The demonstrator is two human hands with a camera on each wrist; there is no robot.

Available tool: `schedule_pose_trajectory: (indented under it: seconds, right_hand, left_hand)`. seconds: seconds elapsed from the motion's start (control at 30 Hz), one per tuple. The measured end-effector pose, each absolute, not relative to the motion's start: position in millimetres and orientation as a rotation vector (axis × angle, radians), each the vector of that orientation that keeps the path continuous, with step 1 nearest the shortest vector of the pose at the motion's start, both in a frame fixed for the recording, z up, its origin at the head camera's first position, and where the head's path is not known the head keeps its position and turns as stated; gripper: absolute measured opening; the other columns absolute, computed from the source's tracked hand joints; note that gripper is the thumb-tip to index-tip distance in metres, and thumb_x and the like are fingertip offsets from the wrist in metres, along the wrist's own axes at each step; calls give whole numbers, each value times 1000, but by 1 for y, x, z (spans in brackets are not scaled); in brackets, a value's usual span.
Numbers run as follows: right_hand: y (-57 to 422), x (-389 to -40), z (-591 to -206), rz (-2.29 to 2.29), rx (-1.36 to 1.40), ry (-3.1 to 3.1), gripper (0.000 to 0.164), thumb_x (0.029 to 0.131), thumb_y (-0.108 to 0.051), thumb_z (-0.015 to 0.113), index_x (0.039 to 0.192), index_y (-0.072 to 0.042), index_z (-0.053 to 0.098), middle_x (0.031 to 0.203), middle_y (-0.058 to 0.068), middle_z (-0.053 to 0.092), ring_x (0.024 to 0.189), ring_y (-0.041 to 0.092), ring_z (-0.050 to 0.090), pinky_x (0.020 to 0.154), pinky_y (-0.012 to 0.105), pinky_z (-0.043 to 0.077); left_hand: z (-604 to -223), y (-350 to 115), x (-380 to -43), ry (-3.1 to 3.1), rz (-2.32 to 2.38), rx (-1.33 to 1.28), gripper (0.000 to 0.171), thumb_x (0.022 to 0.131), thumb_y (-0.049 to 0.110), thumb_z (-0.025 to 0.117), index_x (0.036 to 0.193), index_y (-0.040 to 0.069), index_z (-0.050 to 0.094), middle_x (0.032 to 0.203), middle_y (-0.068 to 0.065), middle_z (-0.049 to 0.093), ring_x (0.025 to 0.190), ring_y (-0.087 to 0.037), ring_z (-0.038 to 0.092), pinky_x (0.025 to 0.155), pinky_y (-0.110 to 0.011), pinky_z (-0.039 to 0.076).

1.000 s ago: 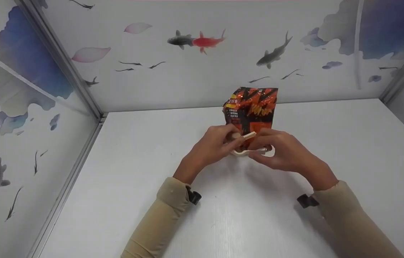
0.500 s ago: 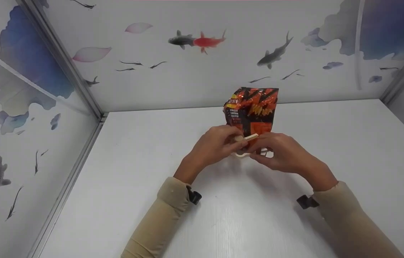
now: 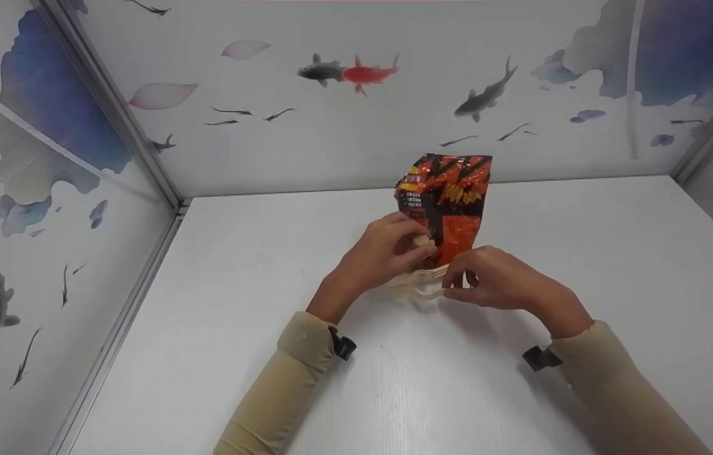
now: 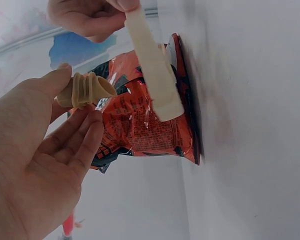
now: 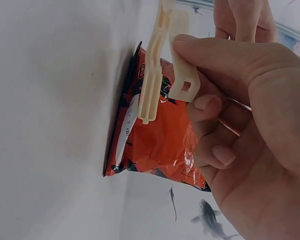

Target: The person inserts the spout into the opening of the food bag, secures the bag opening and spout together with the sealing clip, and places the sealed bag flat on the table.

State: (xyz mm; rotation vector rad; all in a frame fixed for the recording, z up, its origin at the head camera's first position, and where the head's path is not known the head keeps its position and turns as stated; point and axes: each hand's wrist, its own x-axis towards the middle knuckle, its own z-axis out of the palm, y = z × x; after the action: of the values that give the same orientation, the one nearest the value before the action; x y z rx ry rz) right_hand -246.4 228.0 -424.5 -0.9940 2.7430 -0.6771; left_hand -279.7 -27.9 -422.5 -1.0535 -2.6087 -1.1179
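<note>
A glossy orange, red and black snack bag (image 3: 457, 189) stands upright on the table. Just in front of it, my left hand (image 3: 388, 248) pinches a small cream ribbed spout (image 4: 85, 90) between thumb and fingers, its slanted mouth facing the bag. My right hand (image 3: 492, 278) grips a cream plastic bag clip (image 5: 151, 90) by one arm, which has a square hole. In the right wrist view the clip's two arms stand spread apart. Seen from the left wrist, the clip crosses in front of the bag's lower part. Blur hides its end between the hands.
A white table (image 3: 255, 272) lies under both arms. Behind the bag rises a white wall (image 3: 306, 139) printed with fish and petals, and a similar panel (image 3: 47, 240) borders the left side. Metal strips edge the corners. The bag stands near the rear wall.
My right hand has moved down, slightly toward me, with the clip. The cream bar that crossed between both hands' fingertips has left that spot. My left hand and the bag hardly moved.
</note>
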Motion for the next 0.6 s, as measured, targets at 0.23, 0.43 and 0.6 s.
schedule_pose_trajectory:
  seconds: [0.23,0.43,0.6]
  right_hand:
    - [228,-251,-435,-651,-928,2678,8,96,-22,85,103,-25,83,88,-13,75,81,10,65,76,24,60]
    - [226,-251,-442,-627,-882,2641,9,95,-23,86,103,-26,83,88,-13,75,83,10,64,79,25,59]
    - [223,-250,-446,-616,-857,2610,10,94,-26,87,102,-28,83,86,-14,73,81,10,63,76,26,58]
  left_hand:
    - [-423,-28,-280,-2622,-1135,-1045,31,103,37,76,125,14,75,126,-2,69,115,-12,63,104,-24,58]
    - [-423,-27,-280,-2618,-1141,-1043,29,102,36,77,123,15,76,125,-2,70,114,-12,64,104,-25,59]
    - [-423,-27,-280,-2609,-1147,-1059,27,102,33,79,121,15,77,123,-1,71,111,-12,63,102,-27,60]
